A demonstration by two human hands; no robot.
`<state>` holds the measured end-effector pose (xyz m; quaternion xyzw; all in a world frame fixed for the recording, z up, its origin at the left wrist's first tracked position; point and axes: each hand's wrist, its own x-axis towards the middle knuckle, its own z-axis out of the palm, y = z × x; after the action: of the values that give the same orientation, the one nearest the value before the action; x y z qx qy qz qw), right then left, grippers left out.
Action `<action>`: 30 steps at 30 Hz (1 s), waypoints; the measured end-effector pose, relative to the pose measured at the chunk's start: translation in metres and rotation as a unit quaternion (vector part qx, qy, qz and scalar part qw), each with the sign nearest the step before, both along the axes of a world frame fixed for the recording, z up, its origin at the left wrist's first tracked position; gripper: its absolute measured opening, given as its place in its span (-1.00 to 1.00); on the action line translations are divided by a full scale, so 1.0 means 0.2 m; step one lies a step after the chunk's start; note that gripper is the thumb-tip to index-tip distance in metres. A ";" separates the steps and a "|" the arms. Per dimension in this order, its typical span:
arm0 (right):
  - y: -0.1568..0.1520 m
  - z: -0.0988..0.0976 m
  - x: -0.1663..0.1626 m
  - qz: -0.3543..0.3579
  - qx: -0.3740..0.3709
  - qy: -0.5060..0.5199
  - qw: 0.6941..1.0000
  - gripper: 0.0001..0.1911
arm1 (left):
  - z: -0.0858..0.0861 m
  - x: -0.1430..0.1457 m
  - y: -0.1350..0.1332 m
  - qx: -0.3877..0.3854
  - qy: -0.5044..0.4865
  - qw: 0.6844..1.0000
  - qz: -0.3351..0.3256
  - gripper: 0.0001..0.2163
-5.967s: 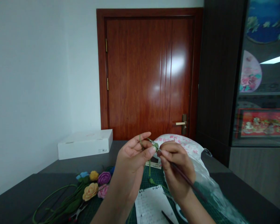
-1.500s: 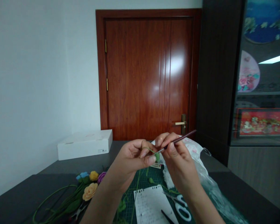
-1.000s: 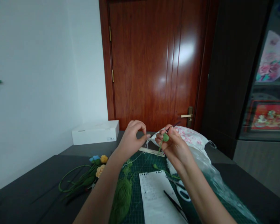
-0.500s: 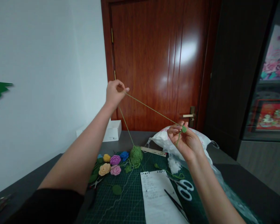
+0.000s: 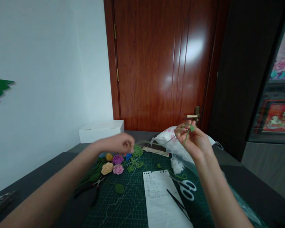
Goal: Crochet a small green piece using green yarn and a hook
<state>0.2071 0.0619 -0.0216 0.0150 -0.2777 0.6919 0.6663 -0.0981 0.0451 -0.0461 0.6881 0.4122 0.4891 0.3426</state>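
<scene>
My right hand (image 5: pixel 193 141) is raised at the right, its fingers closed around a small green crocheted piece (image 5: pixel 192 127). A short green yarn end hangs from this piece over the palm. My left hand (image 5: pixel 123 143), smeared by motion, is curled closed just above the ball of green yarn (image 5: pixel 138 151). A slack, blurred strand of green yarn (image 5: pixel 156 144) runs between the two hands. The left fingertips are partly hidden, but the strand seems to come from them. Crocheted flowers, among them a purple one (image 5: pixel 117 159) and a pink one (image 5: pixel 118 169), lie below my left hand.
On the green cutting mat (image 5: pixel 130 205) lie a written sheet (image 5: pixel 156 202), black tweezers (image 5: pixel 179 205), white-handled scissors (image 5: pixel 187 189) and a green leaf piece (image 5: pixel 119 188). Pliers (image 5: pixel 96 186) lie at left. A ruler (image 5: pixel 156 151), plastic bag (image 5: pixel 171 136) and white box (image 5: pixel 101 130) stand behind.
My left hand has come down from high in front of the door to just over the yarn ball. The strand, taut before, now sags. My right hand keeps the green piece nearly in place.
</scene>
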 end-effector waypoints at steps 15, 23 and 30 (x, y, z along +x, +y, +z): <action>-0.04 -0.02 -0.13 0.097 -0.077 -0.031 0.992 -0.83 | -0.60 0.02 -0.15 -0.200 0.376 0.901 0.080 -0.66; -0.04 -0.02 -0.13 0.102 -0.079 -0.024 0.991 -0.84 | -0.12 0.14 0.12 -0.045 0.192 0.980 0.021 -0.69; -0.06 0.01 -0.08 0.088 -0.058 -0.031 0.994 -0.83 | 0.27 0.12 0.10 0.014 0.280 0.944 -0.171 -0.96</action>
<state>0.1911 0.0495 -0.0198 -0.0208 -0.2547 0.7630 0.5938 -0.0750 0.0659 0.0079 0.8625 0.3604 0.2161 0.2819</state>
